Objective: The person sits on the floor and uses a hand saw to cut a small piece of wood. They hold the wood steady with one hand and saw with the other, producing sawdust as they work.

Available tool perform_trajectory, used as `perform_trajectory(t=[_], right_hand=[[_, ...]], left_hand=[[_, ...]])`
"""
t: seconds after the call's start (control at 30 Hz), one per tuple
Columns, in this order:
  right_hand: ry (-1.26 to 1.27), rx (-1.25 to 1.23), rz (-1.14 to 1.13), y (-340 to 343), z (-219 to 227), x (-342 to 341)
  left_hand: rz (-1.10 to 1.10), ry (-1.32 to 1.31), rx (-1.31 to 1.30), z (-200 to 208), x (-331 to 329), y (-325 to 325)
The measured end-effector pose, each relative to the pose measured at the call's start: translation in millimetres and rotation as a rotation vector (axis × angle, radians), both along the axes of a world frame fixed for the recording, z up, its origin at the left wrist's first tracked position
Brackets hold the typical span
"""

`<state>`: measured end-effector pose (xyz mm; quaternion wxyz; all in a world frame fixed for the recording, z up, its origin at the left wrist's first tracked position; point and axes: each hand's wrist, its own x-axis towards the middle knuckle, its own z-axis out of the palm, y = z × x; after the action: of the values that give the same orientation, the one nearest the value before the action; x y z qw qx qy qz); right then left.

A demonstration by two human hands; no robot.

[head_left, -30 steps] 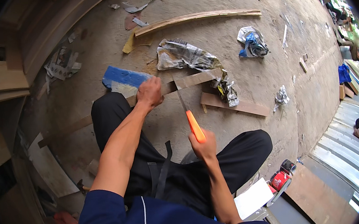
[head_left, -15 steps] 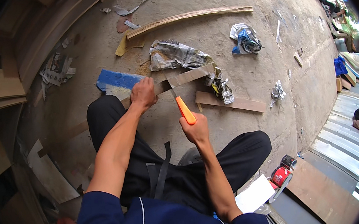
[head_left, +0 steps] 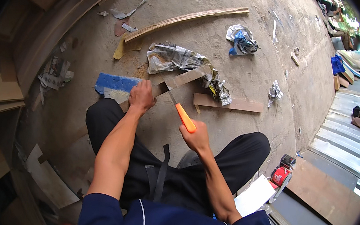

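The left hand (head_left: pixel 141 96) presses flat on a thin wooden strip (head_left: pixel 181 78) that lies across the concrete floor (head_left: pixel 208 43), just beyond the person's knee. The right hand (head_left: pixel 196 136) is closed around the orange handle of a knife (head_left: pixel 185 116), whose blade tip meets the strip's near edge just beside the left hand. To cut well, the left hand should keep firm downward pressure and stay clear of the blade's path, and the blade should run in 1 steady line. A crumpled newspaper (head_left: pixel 174 56) lies behind the strip.
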<state>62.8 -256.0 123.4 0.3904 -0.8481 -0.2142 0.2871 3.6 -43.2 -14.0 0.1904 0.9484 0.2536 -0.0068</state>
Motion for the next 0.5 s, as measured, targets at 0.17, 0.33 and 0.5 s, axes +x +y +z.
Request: perform_trajectory(t=[0.17, 0.33, 0.5], right_hand=[[0.057, -0.041, -0.004, -52, 39, -24], [-0.039, -0.031, 0.001, 14, 4, 10], [0.024, -0.023, 0.016, -28, 29, -16]], left_hand=[[-0.002, -0.004, -0.003, 1, -6, 7], [0.002, -0.021, -0.007, -2, 4, 2], [0.000, -0.019, 0.017, 3, 3, 15]])
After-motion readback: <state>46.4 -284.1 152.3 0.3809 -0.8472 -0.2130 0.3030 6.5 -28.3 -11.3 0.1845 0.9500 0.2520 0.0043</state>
